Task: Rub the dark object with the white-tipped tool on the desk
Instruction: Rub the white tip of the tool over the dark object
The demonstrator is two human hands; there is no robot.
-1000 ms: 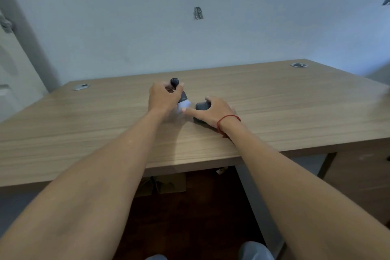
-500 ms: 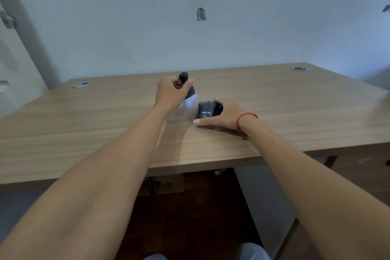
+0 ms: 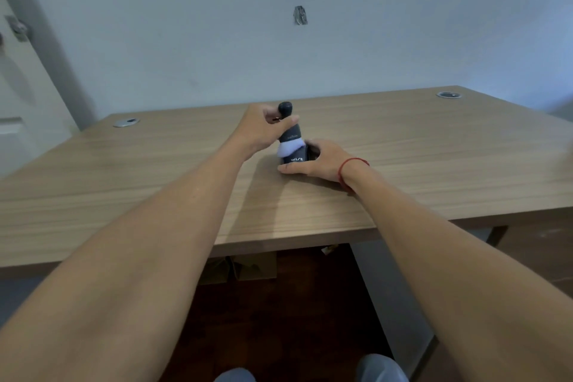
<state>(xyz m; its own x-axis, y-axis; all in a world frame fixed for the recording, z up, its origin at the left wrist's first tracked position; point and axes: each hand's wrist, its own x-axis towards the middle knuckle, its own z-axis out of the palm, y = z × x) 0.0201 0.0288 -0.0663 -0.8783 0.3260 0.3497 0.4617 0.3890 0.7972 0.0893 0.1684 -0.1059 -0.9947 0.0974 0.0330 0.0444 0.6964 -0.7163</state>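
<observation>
A small dark box-shaped object (image 3: 296,159) with white lettering stands on the wooden desk (image 3: 434,146) near its middle. My right hand (image 3: 316,161), with a red cord on the wrist, grips the object from the right and front. My left hand (image 3: 263,129) holds a dark-handled tool (image 3: 290,130) with a round knob on top. Its white tip (image 3: 286,148) presses on the object's upper left edge. The tool leans slightly to the left at its top.
Two round metal cable grommets sit in the desk, one at the back left (image 3: 126,122) and one at the back right (image 3: 448,94). A pale wall rises right behind the desk. Brown boxes (image 3: 245,267) lie under the desk on a dark floor.
The white tip has moved right from beside the dark object onto its top. My right hand has shifted back, uncovering the lettered front, and keeps its grip.
</observation>
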